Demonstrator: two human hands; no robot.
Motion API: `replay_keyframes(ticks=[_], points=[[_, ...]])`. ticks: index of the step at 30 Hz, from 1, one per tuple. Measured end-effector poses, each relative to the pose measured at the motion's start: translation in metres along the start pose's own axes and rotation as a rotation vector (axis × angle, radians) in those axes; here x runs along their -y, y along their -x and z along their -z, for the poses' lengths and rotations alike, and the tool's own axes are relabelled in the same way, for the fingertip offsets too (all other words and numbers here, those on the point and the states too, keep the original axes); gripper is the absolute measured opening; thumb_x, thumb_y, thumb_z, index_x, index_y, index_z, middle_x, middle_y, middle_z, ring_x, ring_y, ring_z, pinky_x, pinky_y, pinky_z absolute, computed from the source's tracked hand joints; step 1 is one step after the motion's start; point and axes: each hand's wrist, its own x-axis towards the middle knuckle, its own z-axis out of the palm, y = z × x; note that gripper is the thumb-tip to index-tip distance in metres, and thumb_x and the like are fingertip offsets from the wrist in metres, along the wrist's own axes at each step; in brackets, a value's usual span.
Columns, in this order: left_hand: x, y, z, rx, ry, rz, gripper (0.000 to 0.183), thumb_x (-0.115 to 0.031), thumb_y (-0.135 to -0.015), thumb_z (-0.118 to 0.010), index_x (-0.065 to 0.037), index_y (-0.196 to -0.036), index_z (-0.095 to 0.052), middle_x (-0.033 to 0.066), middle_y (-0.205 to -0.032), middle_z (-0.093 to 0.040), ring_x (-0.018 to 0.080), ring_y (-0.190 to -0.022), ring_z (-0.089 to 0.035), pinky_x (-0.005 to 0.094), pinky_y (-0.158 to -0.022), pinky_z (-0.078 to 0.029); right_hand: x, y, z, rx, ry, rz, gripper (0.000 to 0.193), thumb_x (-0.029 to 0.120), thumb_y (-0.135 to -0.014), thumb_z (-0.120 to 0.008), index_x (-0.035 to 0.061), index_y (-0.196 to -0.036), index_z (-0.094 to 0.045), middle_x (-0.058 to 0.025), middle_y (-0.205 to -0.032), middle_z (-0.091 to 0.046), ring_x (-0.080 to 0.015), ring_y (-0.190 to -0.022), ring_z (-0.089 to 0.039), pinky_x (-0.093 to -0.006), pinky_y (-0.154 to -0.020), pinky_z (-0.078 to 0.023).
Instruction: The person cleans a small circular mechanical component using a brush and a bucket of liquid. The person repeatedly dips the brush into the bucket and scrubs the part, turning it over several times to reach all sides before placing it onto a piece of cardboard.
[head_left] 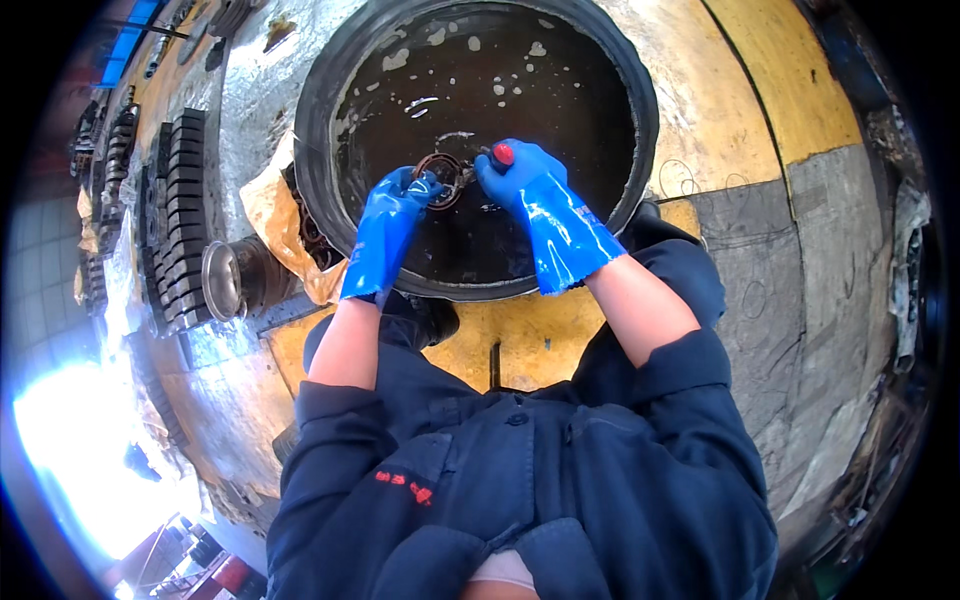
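Note:
Both my hands wear long shiny blue rubber gloves and are over a wide black round tub (645,110) of dark liquid. My left hand (398,200) is closed on the near left side of a reddish-brown metal ring (432,160), holding it just above the liquid. My right hand (522,175) is wrapped round a hand tool with a red-ended handle (503,153). The tool's far end points left toward the ring; its kind is hard to make out, and the fingers hide most of the handle.
Pale foam patches (395,60) float on the liquid. Crumpled brown paper (275,225) with ring-like parts lies against the tub's left side, beside a metal cylinder (222,280). Rows of dark ribbed parts (183,210) stand farther left. Yellowish boards and grey sheets (745,260) cover the floor at right.

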Motion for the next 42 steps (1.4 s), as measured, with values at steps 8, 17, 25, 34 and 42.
replay_keyframes(ticks=[8,17,25,34,42], points=[[-0.014,0.01,0.012,0.041,0.13,0.125,0.04,-0.035,-0.11,-0.072,-0.006,-0.137,-0.074,0.003,-0.12,-0.081,0.0145,-0.111,-0.072,0.0331,-0.094,-0.054,-0.013,-0.009,0.006,-0.025,0.003,0.282,0.035,0.048,-0.103,-0.069,0.0217,-0.122,-0.082,-0.009,-0.117,-0.083,-0.0359,-0.111,-0.079,-0.0475,-0.094,-0.063],[-0.008,0.004,0.002,0.087,0.047,0.03,0.042,-0.033,-0.111,-0.071,-0.002,-0.138,-0.074,0.0057,-0.119,-0.08,0.0143,-0.104,-0.071,0.0316,-0.09,-0.055,0.004,-0.007,0.01,0.016,0.127,0.278,0.029,0.045,-0.104,-0.069,0.0204,-0.113,-0.082,-0.0115,-0.111,-0.082,-0.0394,-0.106,-0.078,-0.0479,-0.092,-0.063],[-0.005,0.002,0.009,0.062,0.054,0.035,0.042,-0.034,-0.11,-0.073,-0.002,-0.138,-0.075,0.005,-0.116,-0.08,0.0121,-0.099,-0.069,0.0297,-0.087,-0.054,0.003,0.001,0.015,-0.055,-0.229,0.58,0.029,0.047,-0.102,-0.07,0.0253,-0.117,-0.082,-0.0063,-0.113,-0.083,-0.035,-0.106,-0.079,-0.0503,-0.093,-0.063],[0.002,-0.003,0.005,0.019,0.05,0.057,0.048,-0.034,-0.112,-0.072,0.0,-0.145,-0.071,0.0046,-0.124,-0.08,0.0146,-0.106,-0.074,0.0299,-0.09,-0.056,0.004,-0.009,0.011,0.094,-0.027,0.133,0.035,0.05,-0.1,-0.071,0.0226,-0.118,-0.083,-0.0088,-0.113,-0.084,-0.0355,-0.11,-0.079,-0.0468,-0.098,-0.063],[0.003,-0.006,0.001,-0.01,0.016,0.003,0.05,-0.035,-0.111,-0.075,0.001,-0.145,-0.071,0.0057,-0.121,-0.081,0.0145,-0.108,-0.075,0.0302,-0.089,-0.057,0.001,-0.008,0.009,-0.043,-0.299,0.296,0.037,0.048,-0.101,-0.073,0.0185,-0.12,-0.084,-0.0096,-0.116,-0.084,-0.0341,-0.11,-0.08,-0.042,-0.098,-0.063]])
